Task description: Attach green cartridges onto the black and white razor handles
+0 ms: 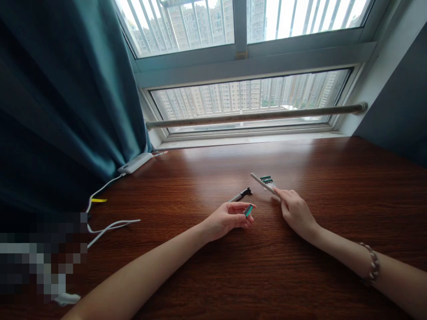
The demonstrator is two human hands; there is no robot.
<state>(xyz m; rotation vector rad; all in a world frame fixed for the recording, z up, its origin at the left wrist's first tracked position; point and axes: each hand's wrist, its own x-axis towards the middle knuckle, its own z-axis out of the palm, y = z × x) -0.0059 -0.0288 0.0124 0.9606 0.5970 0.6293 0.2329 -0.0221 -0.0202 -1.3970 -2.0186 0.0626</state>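
Note:
My left hand (230,218) pinches a small razor cartridge (248,210) with a green face between thumb and fingers. Just behind these fingers a razor handle (238,196) with a black forked head lies on the table, its lower end hidden by the hand. To the right, my right hand (298,215) grips one end of a thin pale stick-like piece (262,182), which points up and left; its kind cannot be made out. Partly behind that piece is a clear plastic tray (269,183) with dark green razor cartridges.
The brown wooden table (200,275) runs back to a window with a metal rail (260,116). On the left are a blue curtain (76,89), a white power strip (136,163), white cables (113,224) and a yellow strip (99,200).

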